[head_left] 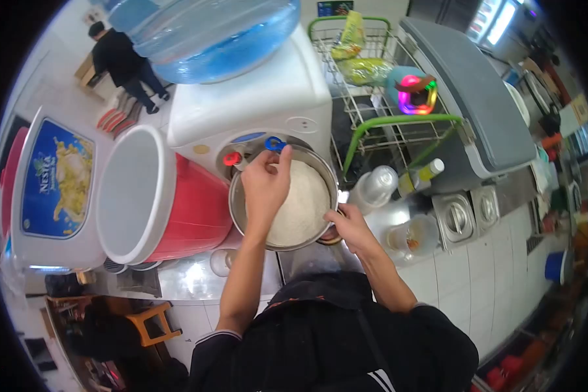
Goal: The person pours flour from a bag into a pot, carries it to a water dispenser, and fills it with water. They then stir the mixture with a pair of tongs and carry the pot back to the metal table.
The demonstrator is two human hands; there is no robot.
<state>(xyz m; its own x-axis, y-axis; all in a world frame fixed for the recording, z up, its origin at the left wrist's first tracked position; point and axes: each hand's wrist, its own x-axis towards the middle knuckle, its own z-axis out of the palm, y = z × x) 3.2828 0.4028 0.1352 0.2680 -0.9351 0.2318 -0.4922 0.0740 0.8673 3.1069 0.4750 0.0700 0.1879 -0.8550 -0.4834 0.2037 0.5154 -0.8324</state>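
A round metal pot [333, 173] with pale, whitish, grainy-looking contents [300, 202] is under the taps of a white water dispenser [255, 108]. My left hand [268, 183] reaches over the pot, fingers closed at the dispenser's blue tap [276, 144]; the exact contact is partly hidden. Beside it is the red tap [231, 159]. At the pot's right side, my right hand [349, 227] grips the rim with the thumb on top. Whether water is running cannot be made out.
A red bucket with a white rim [166, 209] stands close to the pot's left. Stacked clear plastic cups [377, 183], a yellow-labelled bottle [431, 170] and a green-handled wire basket [398, 124] are to the right. A person in dark clothes [121, 59] stands farther back.
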